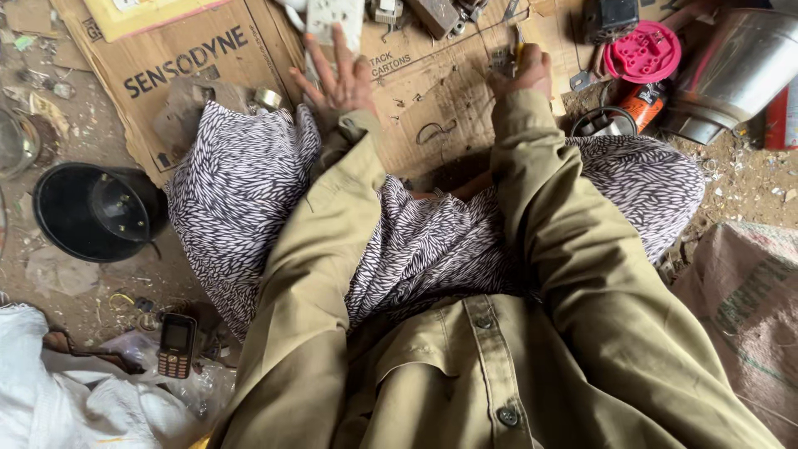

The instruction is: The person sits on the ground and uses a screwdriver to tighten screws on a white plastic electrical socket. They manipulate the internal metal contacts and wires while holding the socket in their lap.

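Note:
My left hand (339,76) is stretched out over the flattened cardboard (432,100) with its fingers spread, the fingertips touching a white plastic switch plate (334,18). My right hand (522,70) is closed around a small yellow-handled tool (517,43) whose tip rests among small metal parts (501,58) on the cardboard. Both arms are in khaki sleeves. My knees, in black-and-white patterned cloth, spread to either side of the cardboard.
A black bowl (91,212) sits on the dirt at left. A small phone (177,345) lies beside white cloth at lower left. A pink round plastic part (642,51), an orange can (642,104) and a metal vessel (736,71) lie at upper right. A sack (744,299) lies at right.

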